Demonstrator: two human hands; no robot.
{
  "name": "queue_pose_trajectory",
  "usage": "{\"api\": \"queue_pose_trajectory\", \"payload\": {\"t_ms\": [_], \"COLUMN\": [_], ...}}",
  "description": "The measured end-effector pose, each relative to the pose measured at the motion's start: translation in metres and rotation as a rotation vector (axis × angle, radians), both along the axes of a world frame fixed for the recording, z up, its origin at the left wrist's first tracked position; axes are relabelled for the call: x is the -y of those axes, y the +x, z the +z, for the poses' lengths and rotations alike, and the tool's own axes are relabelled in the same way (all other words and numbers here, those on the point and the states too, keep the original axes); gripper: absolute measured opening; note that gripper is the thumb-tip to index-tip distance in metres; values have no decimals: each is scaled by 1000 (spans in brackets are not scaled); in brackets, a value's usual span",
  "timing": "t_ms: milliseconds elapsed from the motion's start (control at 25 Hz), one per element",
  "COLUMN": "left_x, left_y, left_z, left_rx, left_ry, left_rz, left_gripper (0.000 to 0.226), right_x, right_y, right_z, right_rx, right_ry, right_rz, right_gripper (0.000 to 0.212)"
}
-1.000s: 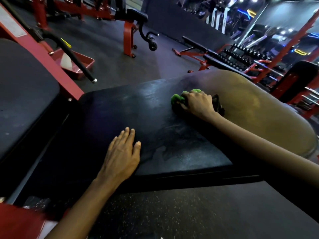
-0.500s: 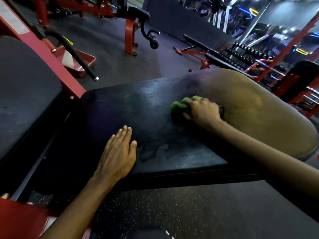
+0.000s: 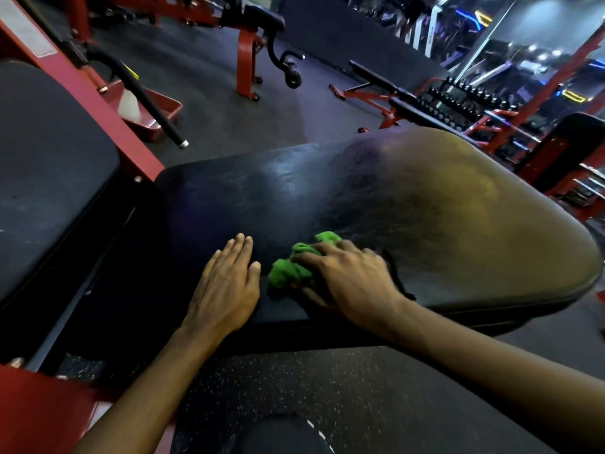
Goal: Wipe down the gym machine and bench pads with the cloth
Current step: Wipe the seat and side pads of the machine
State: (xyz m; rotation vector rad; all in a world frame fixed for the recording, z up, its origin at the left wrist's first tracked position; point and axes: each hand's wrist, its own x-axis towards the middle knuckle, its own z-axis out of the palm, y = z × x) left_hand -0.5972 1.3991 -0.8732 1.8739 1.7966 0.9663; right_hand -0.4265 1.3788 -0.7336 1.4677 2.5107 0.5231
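cloth (image 3: 289,271), bright green and bunched into soft lumps, sits near the front edge of our black bench pad (image 3: 409,204). our right hand (image 3: 348,281) curls its fingers over it. our left hand (image 3: 226,285) lies flat just beside, fingers straight and together. the scuffed bench pad runs lengthwise toward the right, its far end rounded and perhaps damp.

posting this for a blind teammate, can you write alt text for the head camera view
A person's right hand holds a bunched green cloth against a black bench pad, while the left hand rests flat on the pad just beside it. Behind, red-framed gym machines and a dumbbell rack stand on a dark rubber floor.
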Motion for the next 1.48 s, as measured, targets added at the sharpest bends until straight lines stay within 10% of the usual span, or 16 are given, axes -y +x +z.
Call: {"api": "queue_pose_trajectory", "payload": {"t_ms": [200,560,880,1280,1480], "left_x": [2,-1,7,9,13], "left_y": [2,2,43,61,60], "left_z": [1,0,31,32,33], "left_rx": [7,11,129,-14,0], "left_ry": [2,-22,100,84,64], "left_rz": [10,-19,-127,-151,-160], "left_gripper": [57,73,67,73,74], "right_x": [-18,13,-93,-50,-141], "right_y": [66,-2,146,41,96], "right_z": [47,-3,107,31,82], "right_rx": [-1,-59,-133,-54,-66], "right_ry": [183,55,370,141,306], "right_rz": [-309,-34,-628,-154,-446], "right_gripper": [50,50,44,40,39]}}
